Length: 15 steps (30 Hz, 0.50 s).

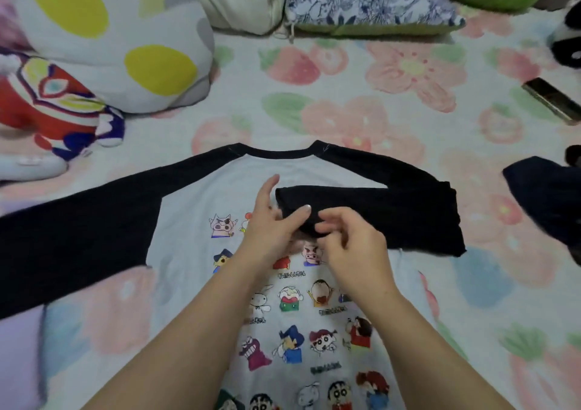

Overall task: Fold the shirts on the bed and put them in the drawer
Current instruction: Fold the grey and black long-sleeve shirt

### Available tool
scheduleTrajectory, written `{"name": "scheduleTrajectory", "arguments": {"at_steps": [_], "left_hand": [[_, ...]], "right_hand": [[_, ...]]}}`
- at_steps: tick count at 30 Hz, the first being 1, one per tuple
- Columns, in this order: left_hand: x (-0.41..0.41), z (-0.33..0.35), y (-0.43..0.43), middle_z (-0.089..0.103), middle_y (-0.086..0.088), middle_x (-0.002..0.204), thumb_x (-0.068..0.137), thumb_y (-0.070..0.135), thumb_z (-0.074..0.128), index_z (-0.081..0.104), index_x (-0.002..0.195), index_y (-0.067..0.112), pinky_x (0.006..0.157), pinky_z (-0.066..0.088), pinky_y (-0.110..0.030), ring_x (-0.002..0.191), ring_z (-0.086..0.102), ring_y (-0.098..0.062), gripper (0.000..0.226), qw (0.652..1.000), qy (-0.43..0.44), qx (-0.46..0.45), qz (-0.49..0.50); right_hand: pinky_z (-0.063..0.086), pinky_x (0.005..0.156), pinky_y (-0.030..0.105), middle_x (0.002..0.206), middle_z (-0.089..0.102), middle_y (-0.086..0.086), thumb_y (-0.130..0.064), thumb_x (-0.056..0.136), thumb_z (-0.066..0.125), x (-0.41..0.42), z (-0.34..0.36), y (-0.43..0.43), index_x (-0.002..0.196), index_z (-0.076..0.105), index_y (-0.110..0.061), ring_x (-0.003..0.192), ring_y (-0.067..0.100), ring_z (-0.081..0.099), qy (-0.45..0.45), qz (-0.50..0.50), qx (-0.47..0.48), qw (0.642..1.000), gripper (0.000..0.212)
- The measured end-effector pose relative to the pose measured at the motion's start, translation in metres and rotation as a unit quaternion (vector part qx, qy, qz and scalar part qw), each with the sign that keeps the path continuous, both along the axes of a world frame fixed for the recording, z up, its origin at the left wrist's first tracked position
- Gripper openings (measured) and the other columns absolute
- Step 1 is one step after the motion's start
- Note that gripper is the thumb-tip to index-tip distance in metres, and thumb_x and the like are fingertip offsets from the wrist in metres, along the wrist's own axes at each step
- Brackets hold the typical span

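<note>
Fingers (333, 221) of the right hand (355, 246) pinch the folded sleeve (393, 214) at centre; the left hand (267, 224) thumb-clamps it, likely flattening it across the shirt (195, 195).

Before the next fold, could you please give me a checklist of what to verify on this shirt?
1. Shirt lies flat on the bed, print up: ok.
2. Folded sleeve lies across the chest: ok.
3. Right hand pinches that sleeve near its cuff: ok.
4. Left hand grips the cuff: cannot tell; its thumb lies on the cloth, and the other fingers are partly hidden.
5. Other sleeve folded in: not ok; it lies spread out to the side.
6. Dark garment lies apart from the shirt: ok.
</note>
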State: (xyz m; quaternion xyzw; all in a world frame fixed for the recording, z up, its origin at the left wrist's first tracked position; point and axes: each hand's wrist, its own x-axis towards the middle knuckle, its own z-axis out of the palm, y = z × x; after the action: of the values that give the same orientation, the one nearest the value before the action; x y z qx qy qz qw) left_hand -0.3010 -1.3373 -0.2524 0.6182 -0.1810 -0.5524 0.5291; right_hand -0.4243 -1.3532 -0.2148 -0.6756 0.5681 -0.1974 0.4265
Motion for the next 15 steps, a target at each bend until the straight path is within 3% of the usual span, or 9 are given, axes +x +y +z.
{"name": "scheduleTrajectory", "arguments": {"at_steps": [3,6,9,11,13,15], "left_hand": [[-0.016,-0.001,-0.016,0.061,-0.012,0.110,0.087,0.002,0.056,0.056,0.112,0.025,0.062,0.054,-0.031,0.062,0.059,-0.019,0.035,0.985,-0.173,0.000,-0.026],[-0.011,0.010,-0.023,0.059,-0.005,0.118,0.089,0.001,0.050,0.059,0.122,0.018,0.092,0.046,-0.029,0.097,0.060,-0.022,0.039,0.935,-0.352,0.004,-0.037],[0.036,0.035,-0.003,0.059,0.010,0.096,0.082,0.008,0.052,0.055,0.125,0.034,0.080,0.042,-0.009,0.083,0.058,-0.009,0.050,0.892,-0.445,-0.077,0.004],[0.078,0.039,0.018,0.059,0.020,0.093,0.078,0.016,0.053,0.051,0.121,0.050,0.077,0.043,-0.004,0.075,0.060,0.000,0.055,0.875,-0.476,-0.068,0.049],[0.107,0.024,0.038,0.063,0.007,0.109,0.082,0.009,0.060,0.052,0.127,0.039,0.092,0.047,-0.025,0.093,0.064,-0.016,0.055,0.877,-0.477,0.019,0.059],[0.116,0.001,0.053,0.059,-0.009,0.124,0.082,0.003,0.064,0.050,0.132,0.022,0.098,0.045,-0.043,0.107,0.059,-0.032,0.055,0.902,-0.414,0.112,0.040]], "right_hand": [[0.051,0.075,0.021,0.086,0.064,-0.016,-0.006,0.088,0.048,-0.023,-0.010,-0.009,0.101,0.060,-0.025,0.080,0.003,0.063,0.020,-0.018,-0.002,1.000,0.026],[0.045,0.064,0.007,0.085,0.065,-0.014,-0.006,0.087,0.051,-0.042,-0.018,-0.021,0.101,0.061,-0.024,0.071,0.000,0.060,0.024,-0.047,-0.011,0.999,0.024],[0.038,0.063,0.006,0.091,0.065,-0.006,-0.008,0.086,0.053,-0.059,-0.021,-0.036,0.106,0.060,-0.022,0.073,-0.002,0.055,0.052,-0.090,-0.045,0.993,0.025],[0.039,0.071,0.016,0.097,0.062,-0.002,-0.010,0.085,0.055,-0.065,-0.024,-0.045,0.112,0.059,-0.020,0.077,0.007,0.056,0.084,-0.090,-0.061,0.990,0.029],[0.041,0.081,0.025,0.107,0.058,0.002,-0.014,0.085,0.056,-0.065,-0.031,-0.051,0.119,0.056,-0.019,0.091,0.017,0.057,0.127,-0.063,-0.051,0.989,0.034],[0.041,0.089,0.030,0.118,0.052,0.006,-0.019,0.086,0.056,-0.062,-0.040,-0.054,0.125,0.052,-0.019,0.107,0.023,0.053,0.176,-0.039,-0.018,0.984,0.040]]}}
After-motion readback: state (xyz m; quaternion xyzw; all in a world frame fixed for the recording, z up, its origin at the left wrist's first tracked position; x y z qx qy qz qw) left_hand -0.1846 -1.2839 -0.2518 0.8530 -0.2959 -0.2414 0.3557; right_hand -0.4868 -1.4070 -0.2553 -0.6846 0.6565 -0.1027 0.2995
